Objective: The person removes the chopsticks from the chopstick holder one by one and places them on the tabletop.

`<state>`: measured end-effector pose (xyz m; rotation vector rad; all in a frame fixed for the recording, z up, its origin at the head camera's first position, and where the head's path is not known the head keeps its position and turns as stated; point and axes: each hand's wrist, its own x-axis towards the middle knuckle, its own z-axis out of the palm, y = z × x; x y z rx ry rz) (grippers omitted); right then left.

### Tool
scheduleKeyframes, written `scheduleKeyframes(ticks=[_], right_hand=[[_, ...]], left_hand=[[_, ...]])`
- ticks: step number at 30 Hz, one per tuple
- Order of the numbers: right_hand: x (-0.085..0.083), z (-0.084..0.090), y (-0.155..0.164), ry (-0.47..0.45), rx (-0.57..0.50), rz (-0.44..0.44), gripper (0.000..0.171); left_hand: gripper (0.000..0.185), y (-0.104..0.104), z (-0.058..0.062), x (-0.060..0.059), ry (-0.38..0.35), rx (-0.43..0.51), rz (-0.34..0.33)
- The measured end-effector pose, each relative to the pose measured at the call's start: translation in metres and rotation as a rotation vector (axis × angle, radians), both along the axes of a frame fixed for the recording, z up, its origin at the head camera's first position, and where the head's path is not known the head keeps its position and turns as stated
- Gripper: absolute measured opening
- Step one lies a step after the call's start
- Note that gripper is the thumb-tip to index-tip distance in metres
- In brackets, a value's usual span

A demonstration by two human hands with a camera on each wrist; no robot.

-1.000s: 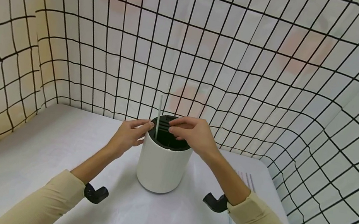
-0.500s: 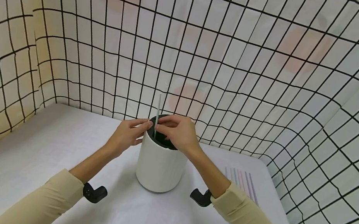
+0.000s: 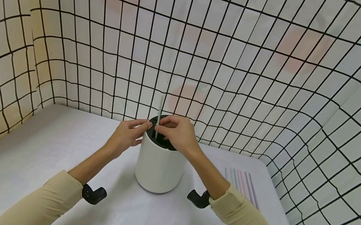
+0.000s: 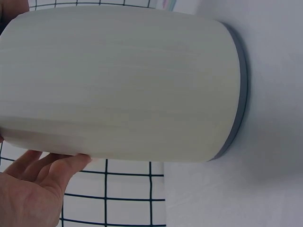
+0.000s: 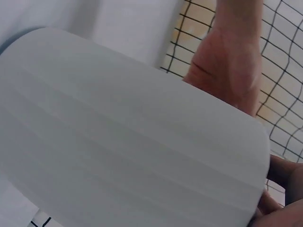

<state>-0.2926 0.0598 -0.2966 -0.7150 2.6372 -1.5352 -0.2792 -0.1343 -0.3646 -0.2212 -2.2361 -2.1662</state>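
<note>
From the head camera, a white cylindrical holder [image 3: 159, 164] with a black slotted insert stood upright near the middle of the white table [image 3: 34, 160]. A thin pale straw [image 3: 160, 106] rose straight up from the insert at about 10 o'clock on the rim. The right hand [image 3: 177, 132] reached over the opening and pinched the straw low on its shaft, just above the rim, between fingertips and thumb. The left hand [image 3: 126, 134] lay against the holder's upper edge at 9 o'clock, its fingers nearly straight and touching the rim beside the straw. The straw looked very light, slim and smooth, likely easy to bend or kink, so a gentle pinch close to the slot seemed the best hold. The holder appeared rigid, matte and fairly stable on its broad base. A row of pastel straws [image 3: 242, 182] lay flat on the table at 3 o'clock from the holder, well apart from it. Grid-printed fabric walls [image 3: 277, 84] enclosed the table.

In the left wrist view, the holder [image 4: 118, 85] filled the frame, smooth and faintly ribbed, with a grey base ring; the left hand [image 4: 33, 189] showed relaxed fingers just beside the wall.

In the right wrist view, the holder's wall [image 5: 123, 151] blocked most of the frame; the left hand [image 5: 227, 71] showed behind it, and the right hand's grip could not be made out.
</note>
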Motion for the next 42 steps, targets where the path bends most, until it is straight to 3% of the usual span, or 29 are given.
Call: scheduleKeyframes(ticks=[10,20,31,36,42], right_hand=[[0.007,0.015,0.015,-0.086,-0.179,0.029,0.022],[0.010,0.035,0.038,-0.066,-0.289,-0.073,0.023],[0.010,0.064,0.075,-0.053,-0.510,-0.157,0.021],[0.011,0.077,0.097,-0.047,-0.553,-0.203,0.024],[0.012,0.088,0.121,-0.033,-0.518,-0.227,0.029]], left_hand=[[0.056,0.000,-0.002,-0.001,-0.010,0.012,0.010],[0.057,0.000,-0.003,-0.001,-0.004,0.006,0.011],[0.056,0.001,-0.001,0.001,-0.011,0.008,0.013],[0.056,0.000,-0.002,0.001,-0.005,-0.002,0.016],[0.055,0.000,-0.001,0.000,-0.003,-0.010,0.023]])
